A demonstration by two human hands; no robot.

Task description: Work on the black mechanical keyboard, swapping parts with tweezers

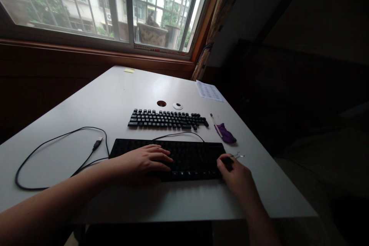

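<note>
A black keyboard (196, 157) lies near the front of the white table, most of its keycaps off and a row of caps left along its near edge. My left hand (151, 159) rests on its left half, fingers stretched out and holding nothing. At the keyboard's right end, my right hand (235, 173) is closed round a small wire keycap puller (238, 155); its thin metal prongs stick out to the right and its handle is mostly hidden. Beyond the keyboard, loose black keycaps (164, 119) are laid out in rows like a keyboard.
A black USB cable (60, 138) loops on the left of the white table (95, 100). To the right lie a purple cloth (227, 134) and a thin stick with a dark tip (216, 126). Farther back are a cable hole (162, 103), its round cover (178, 106) and printed paper (210, 91).
</note>
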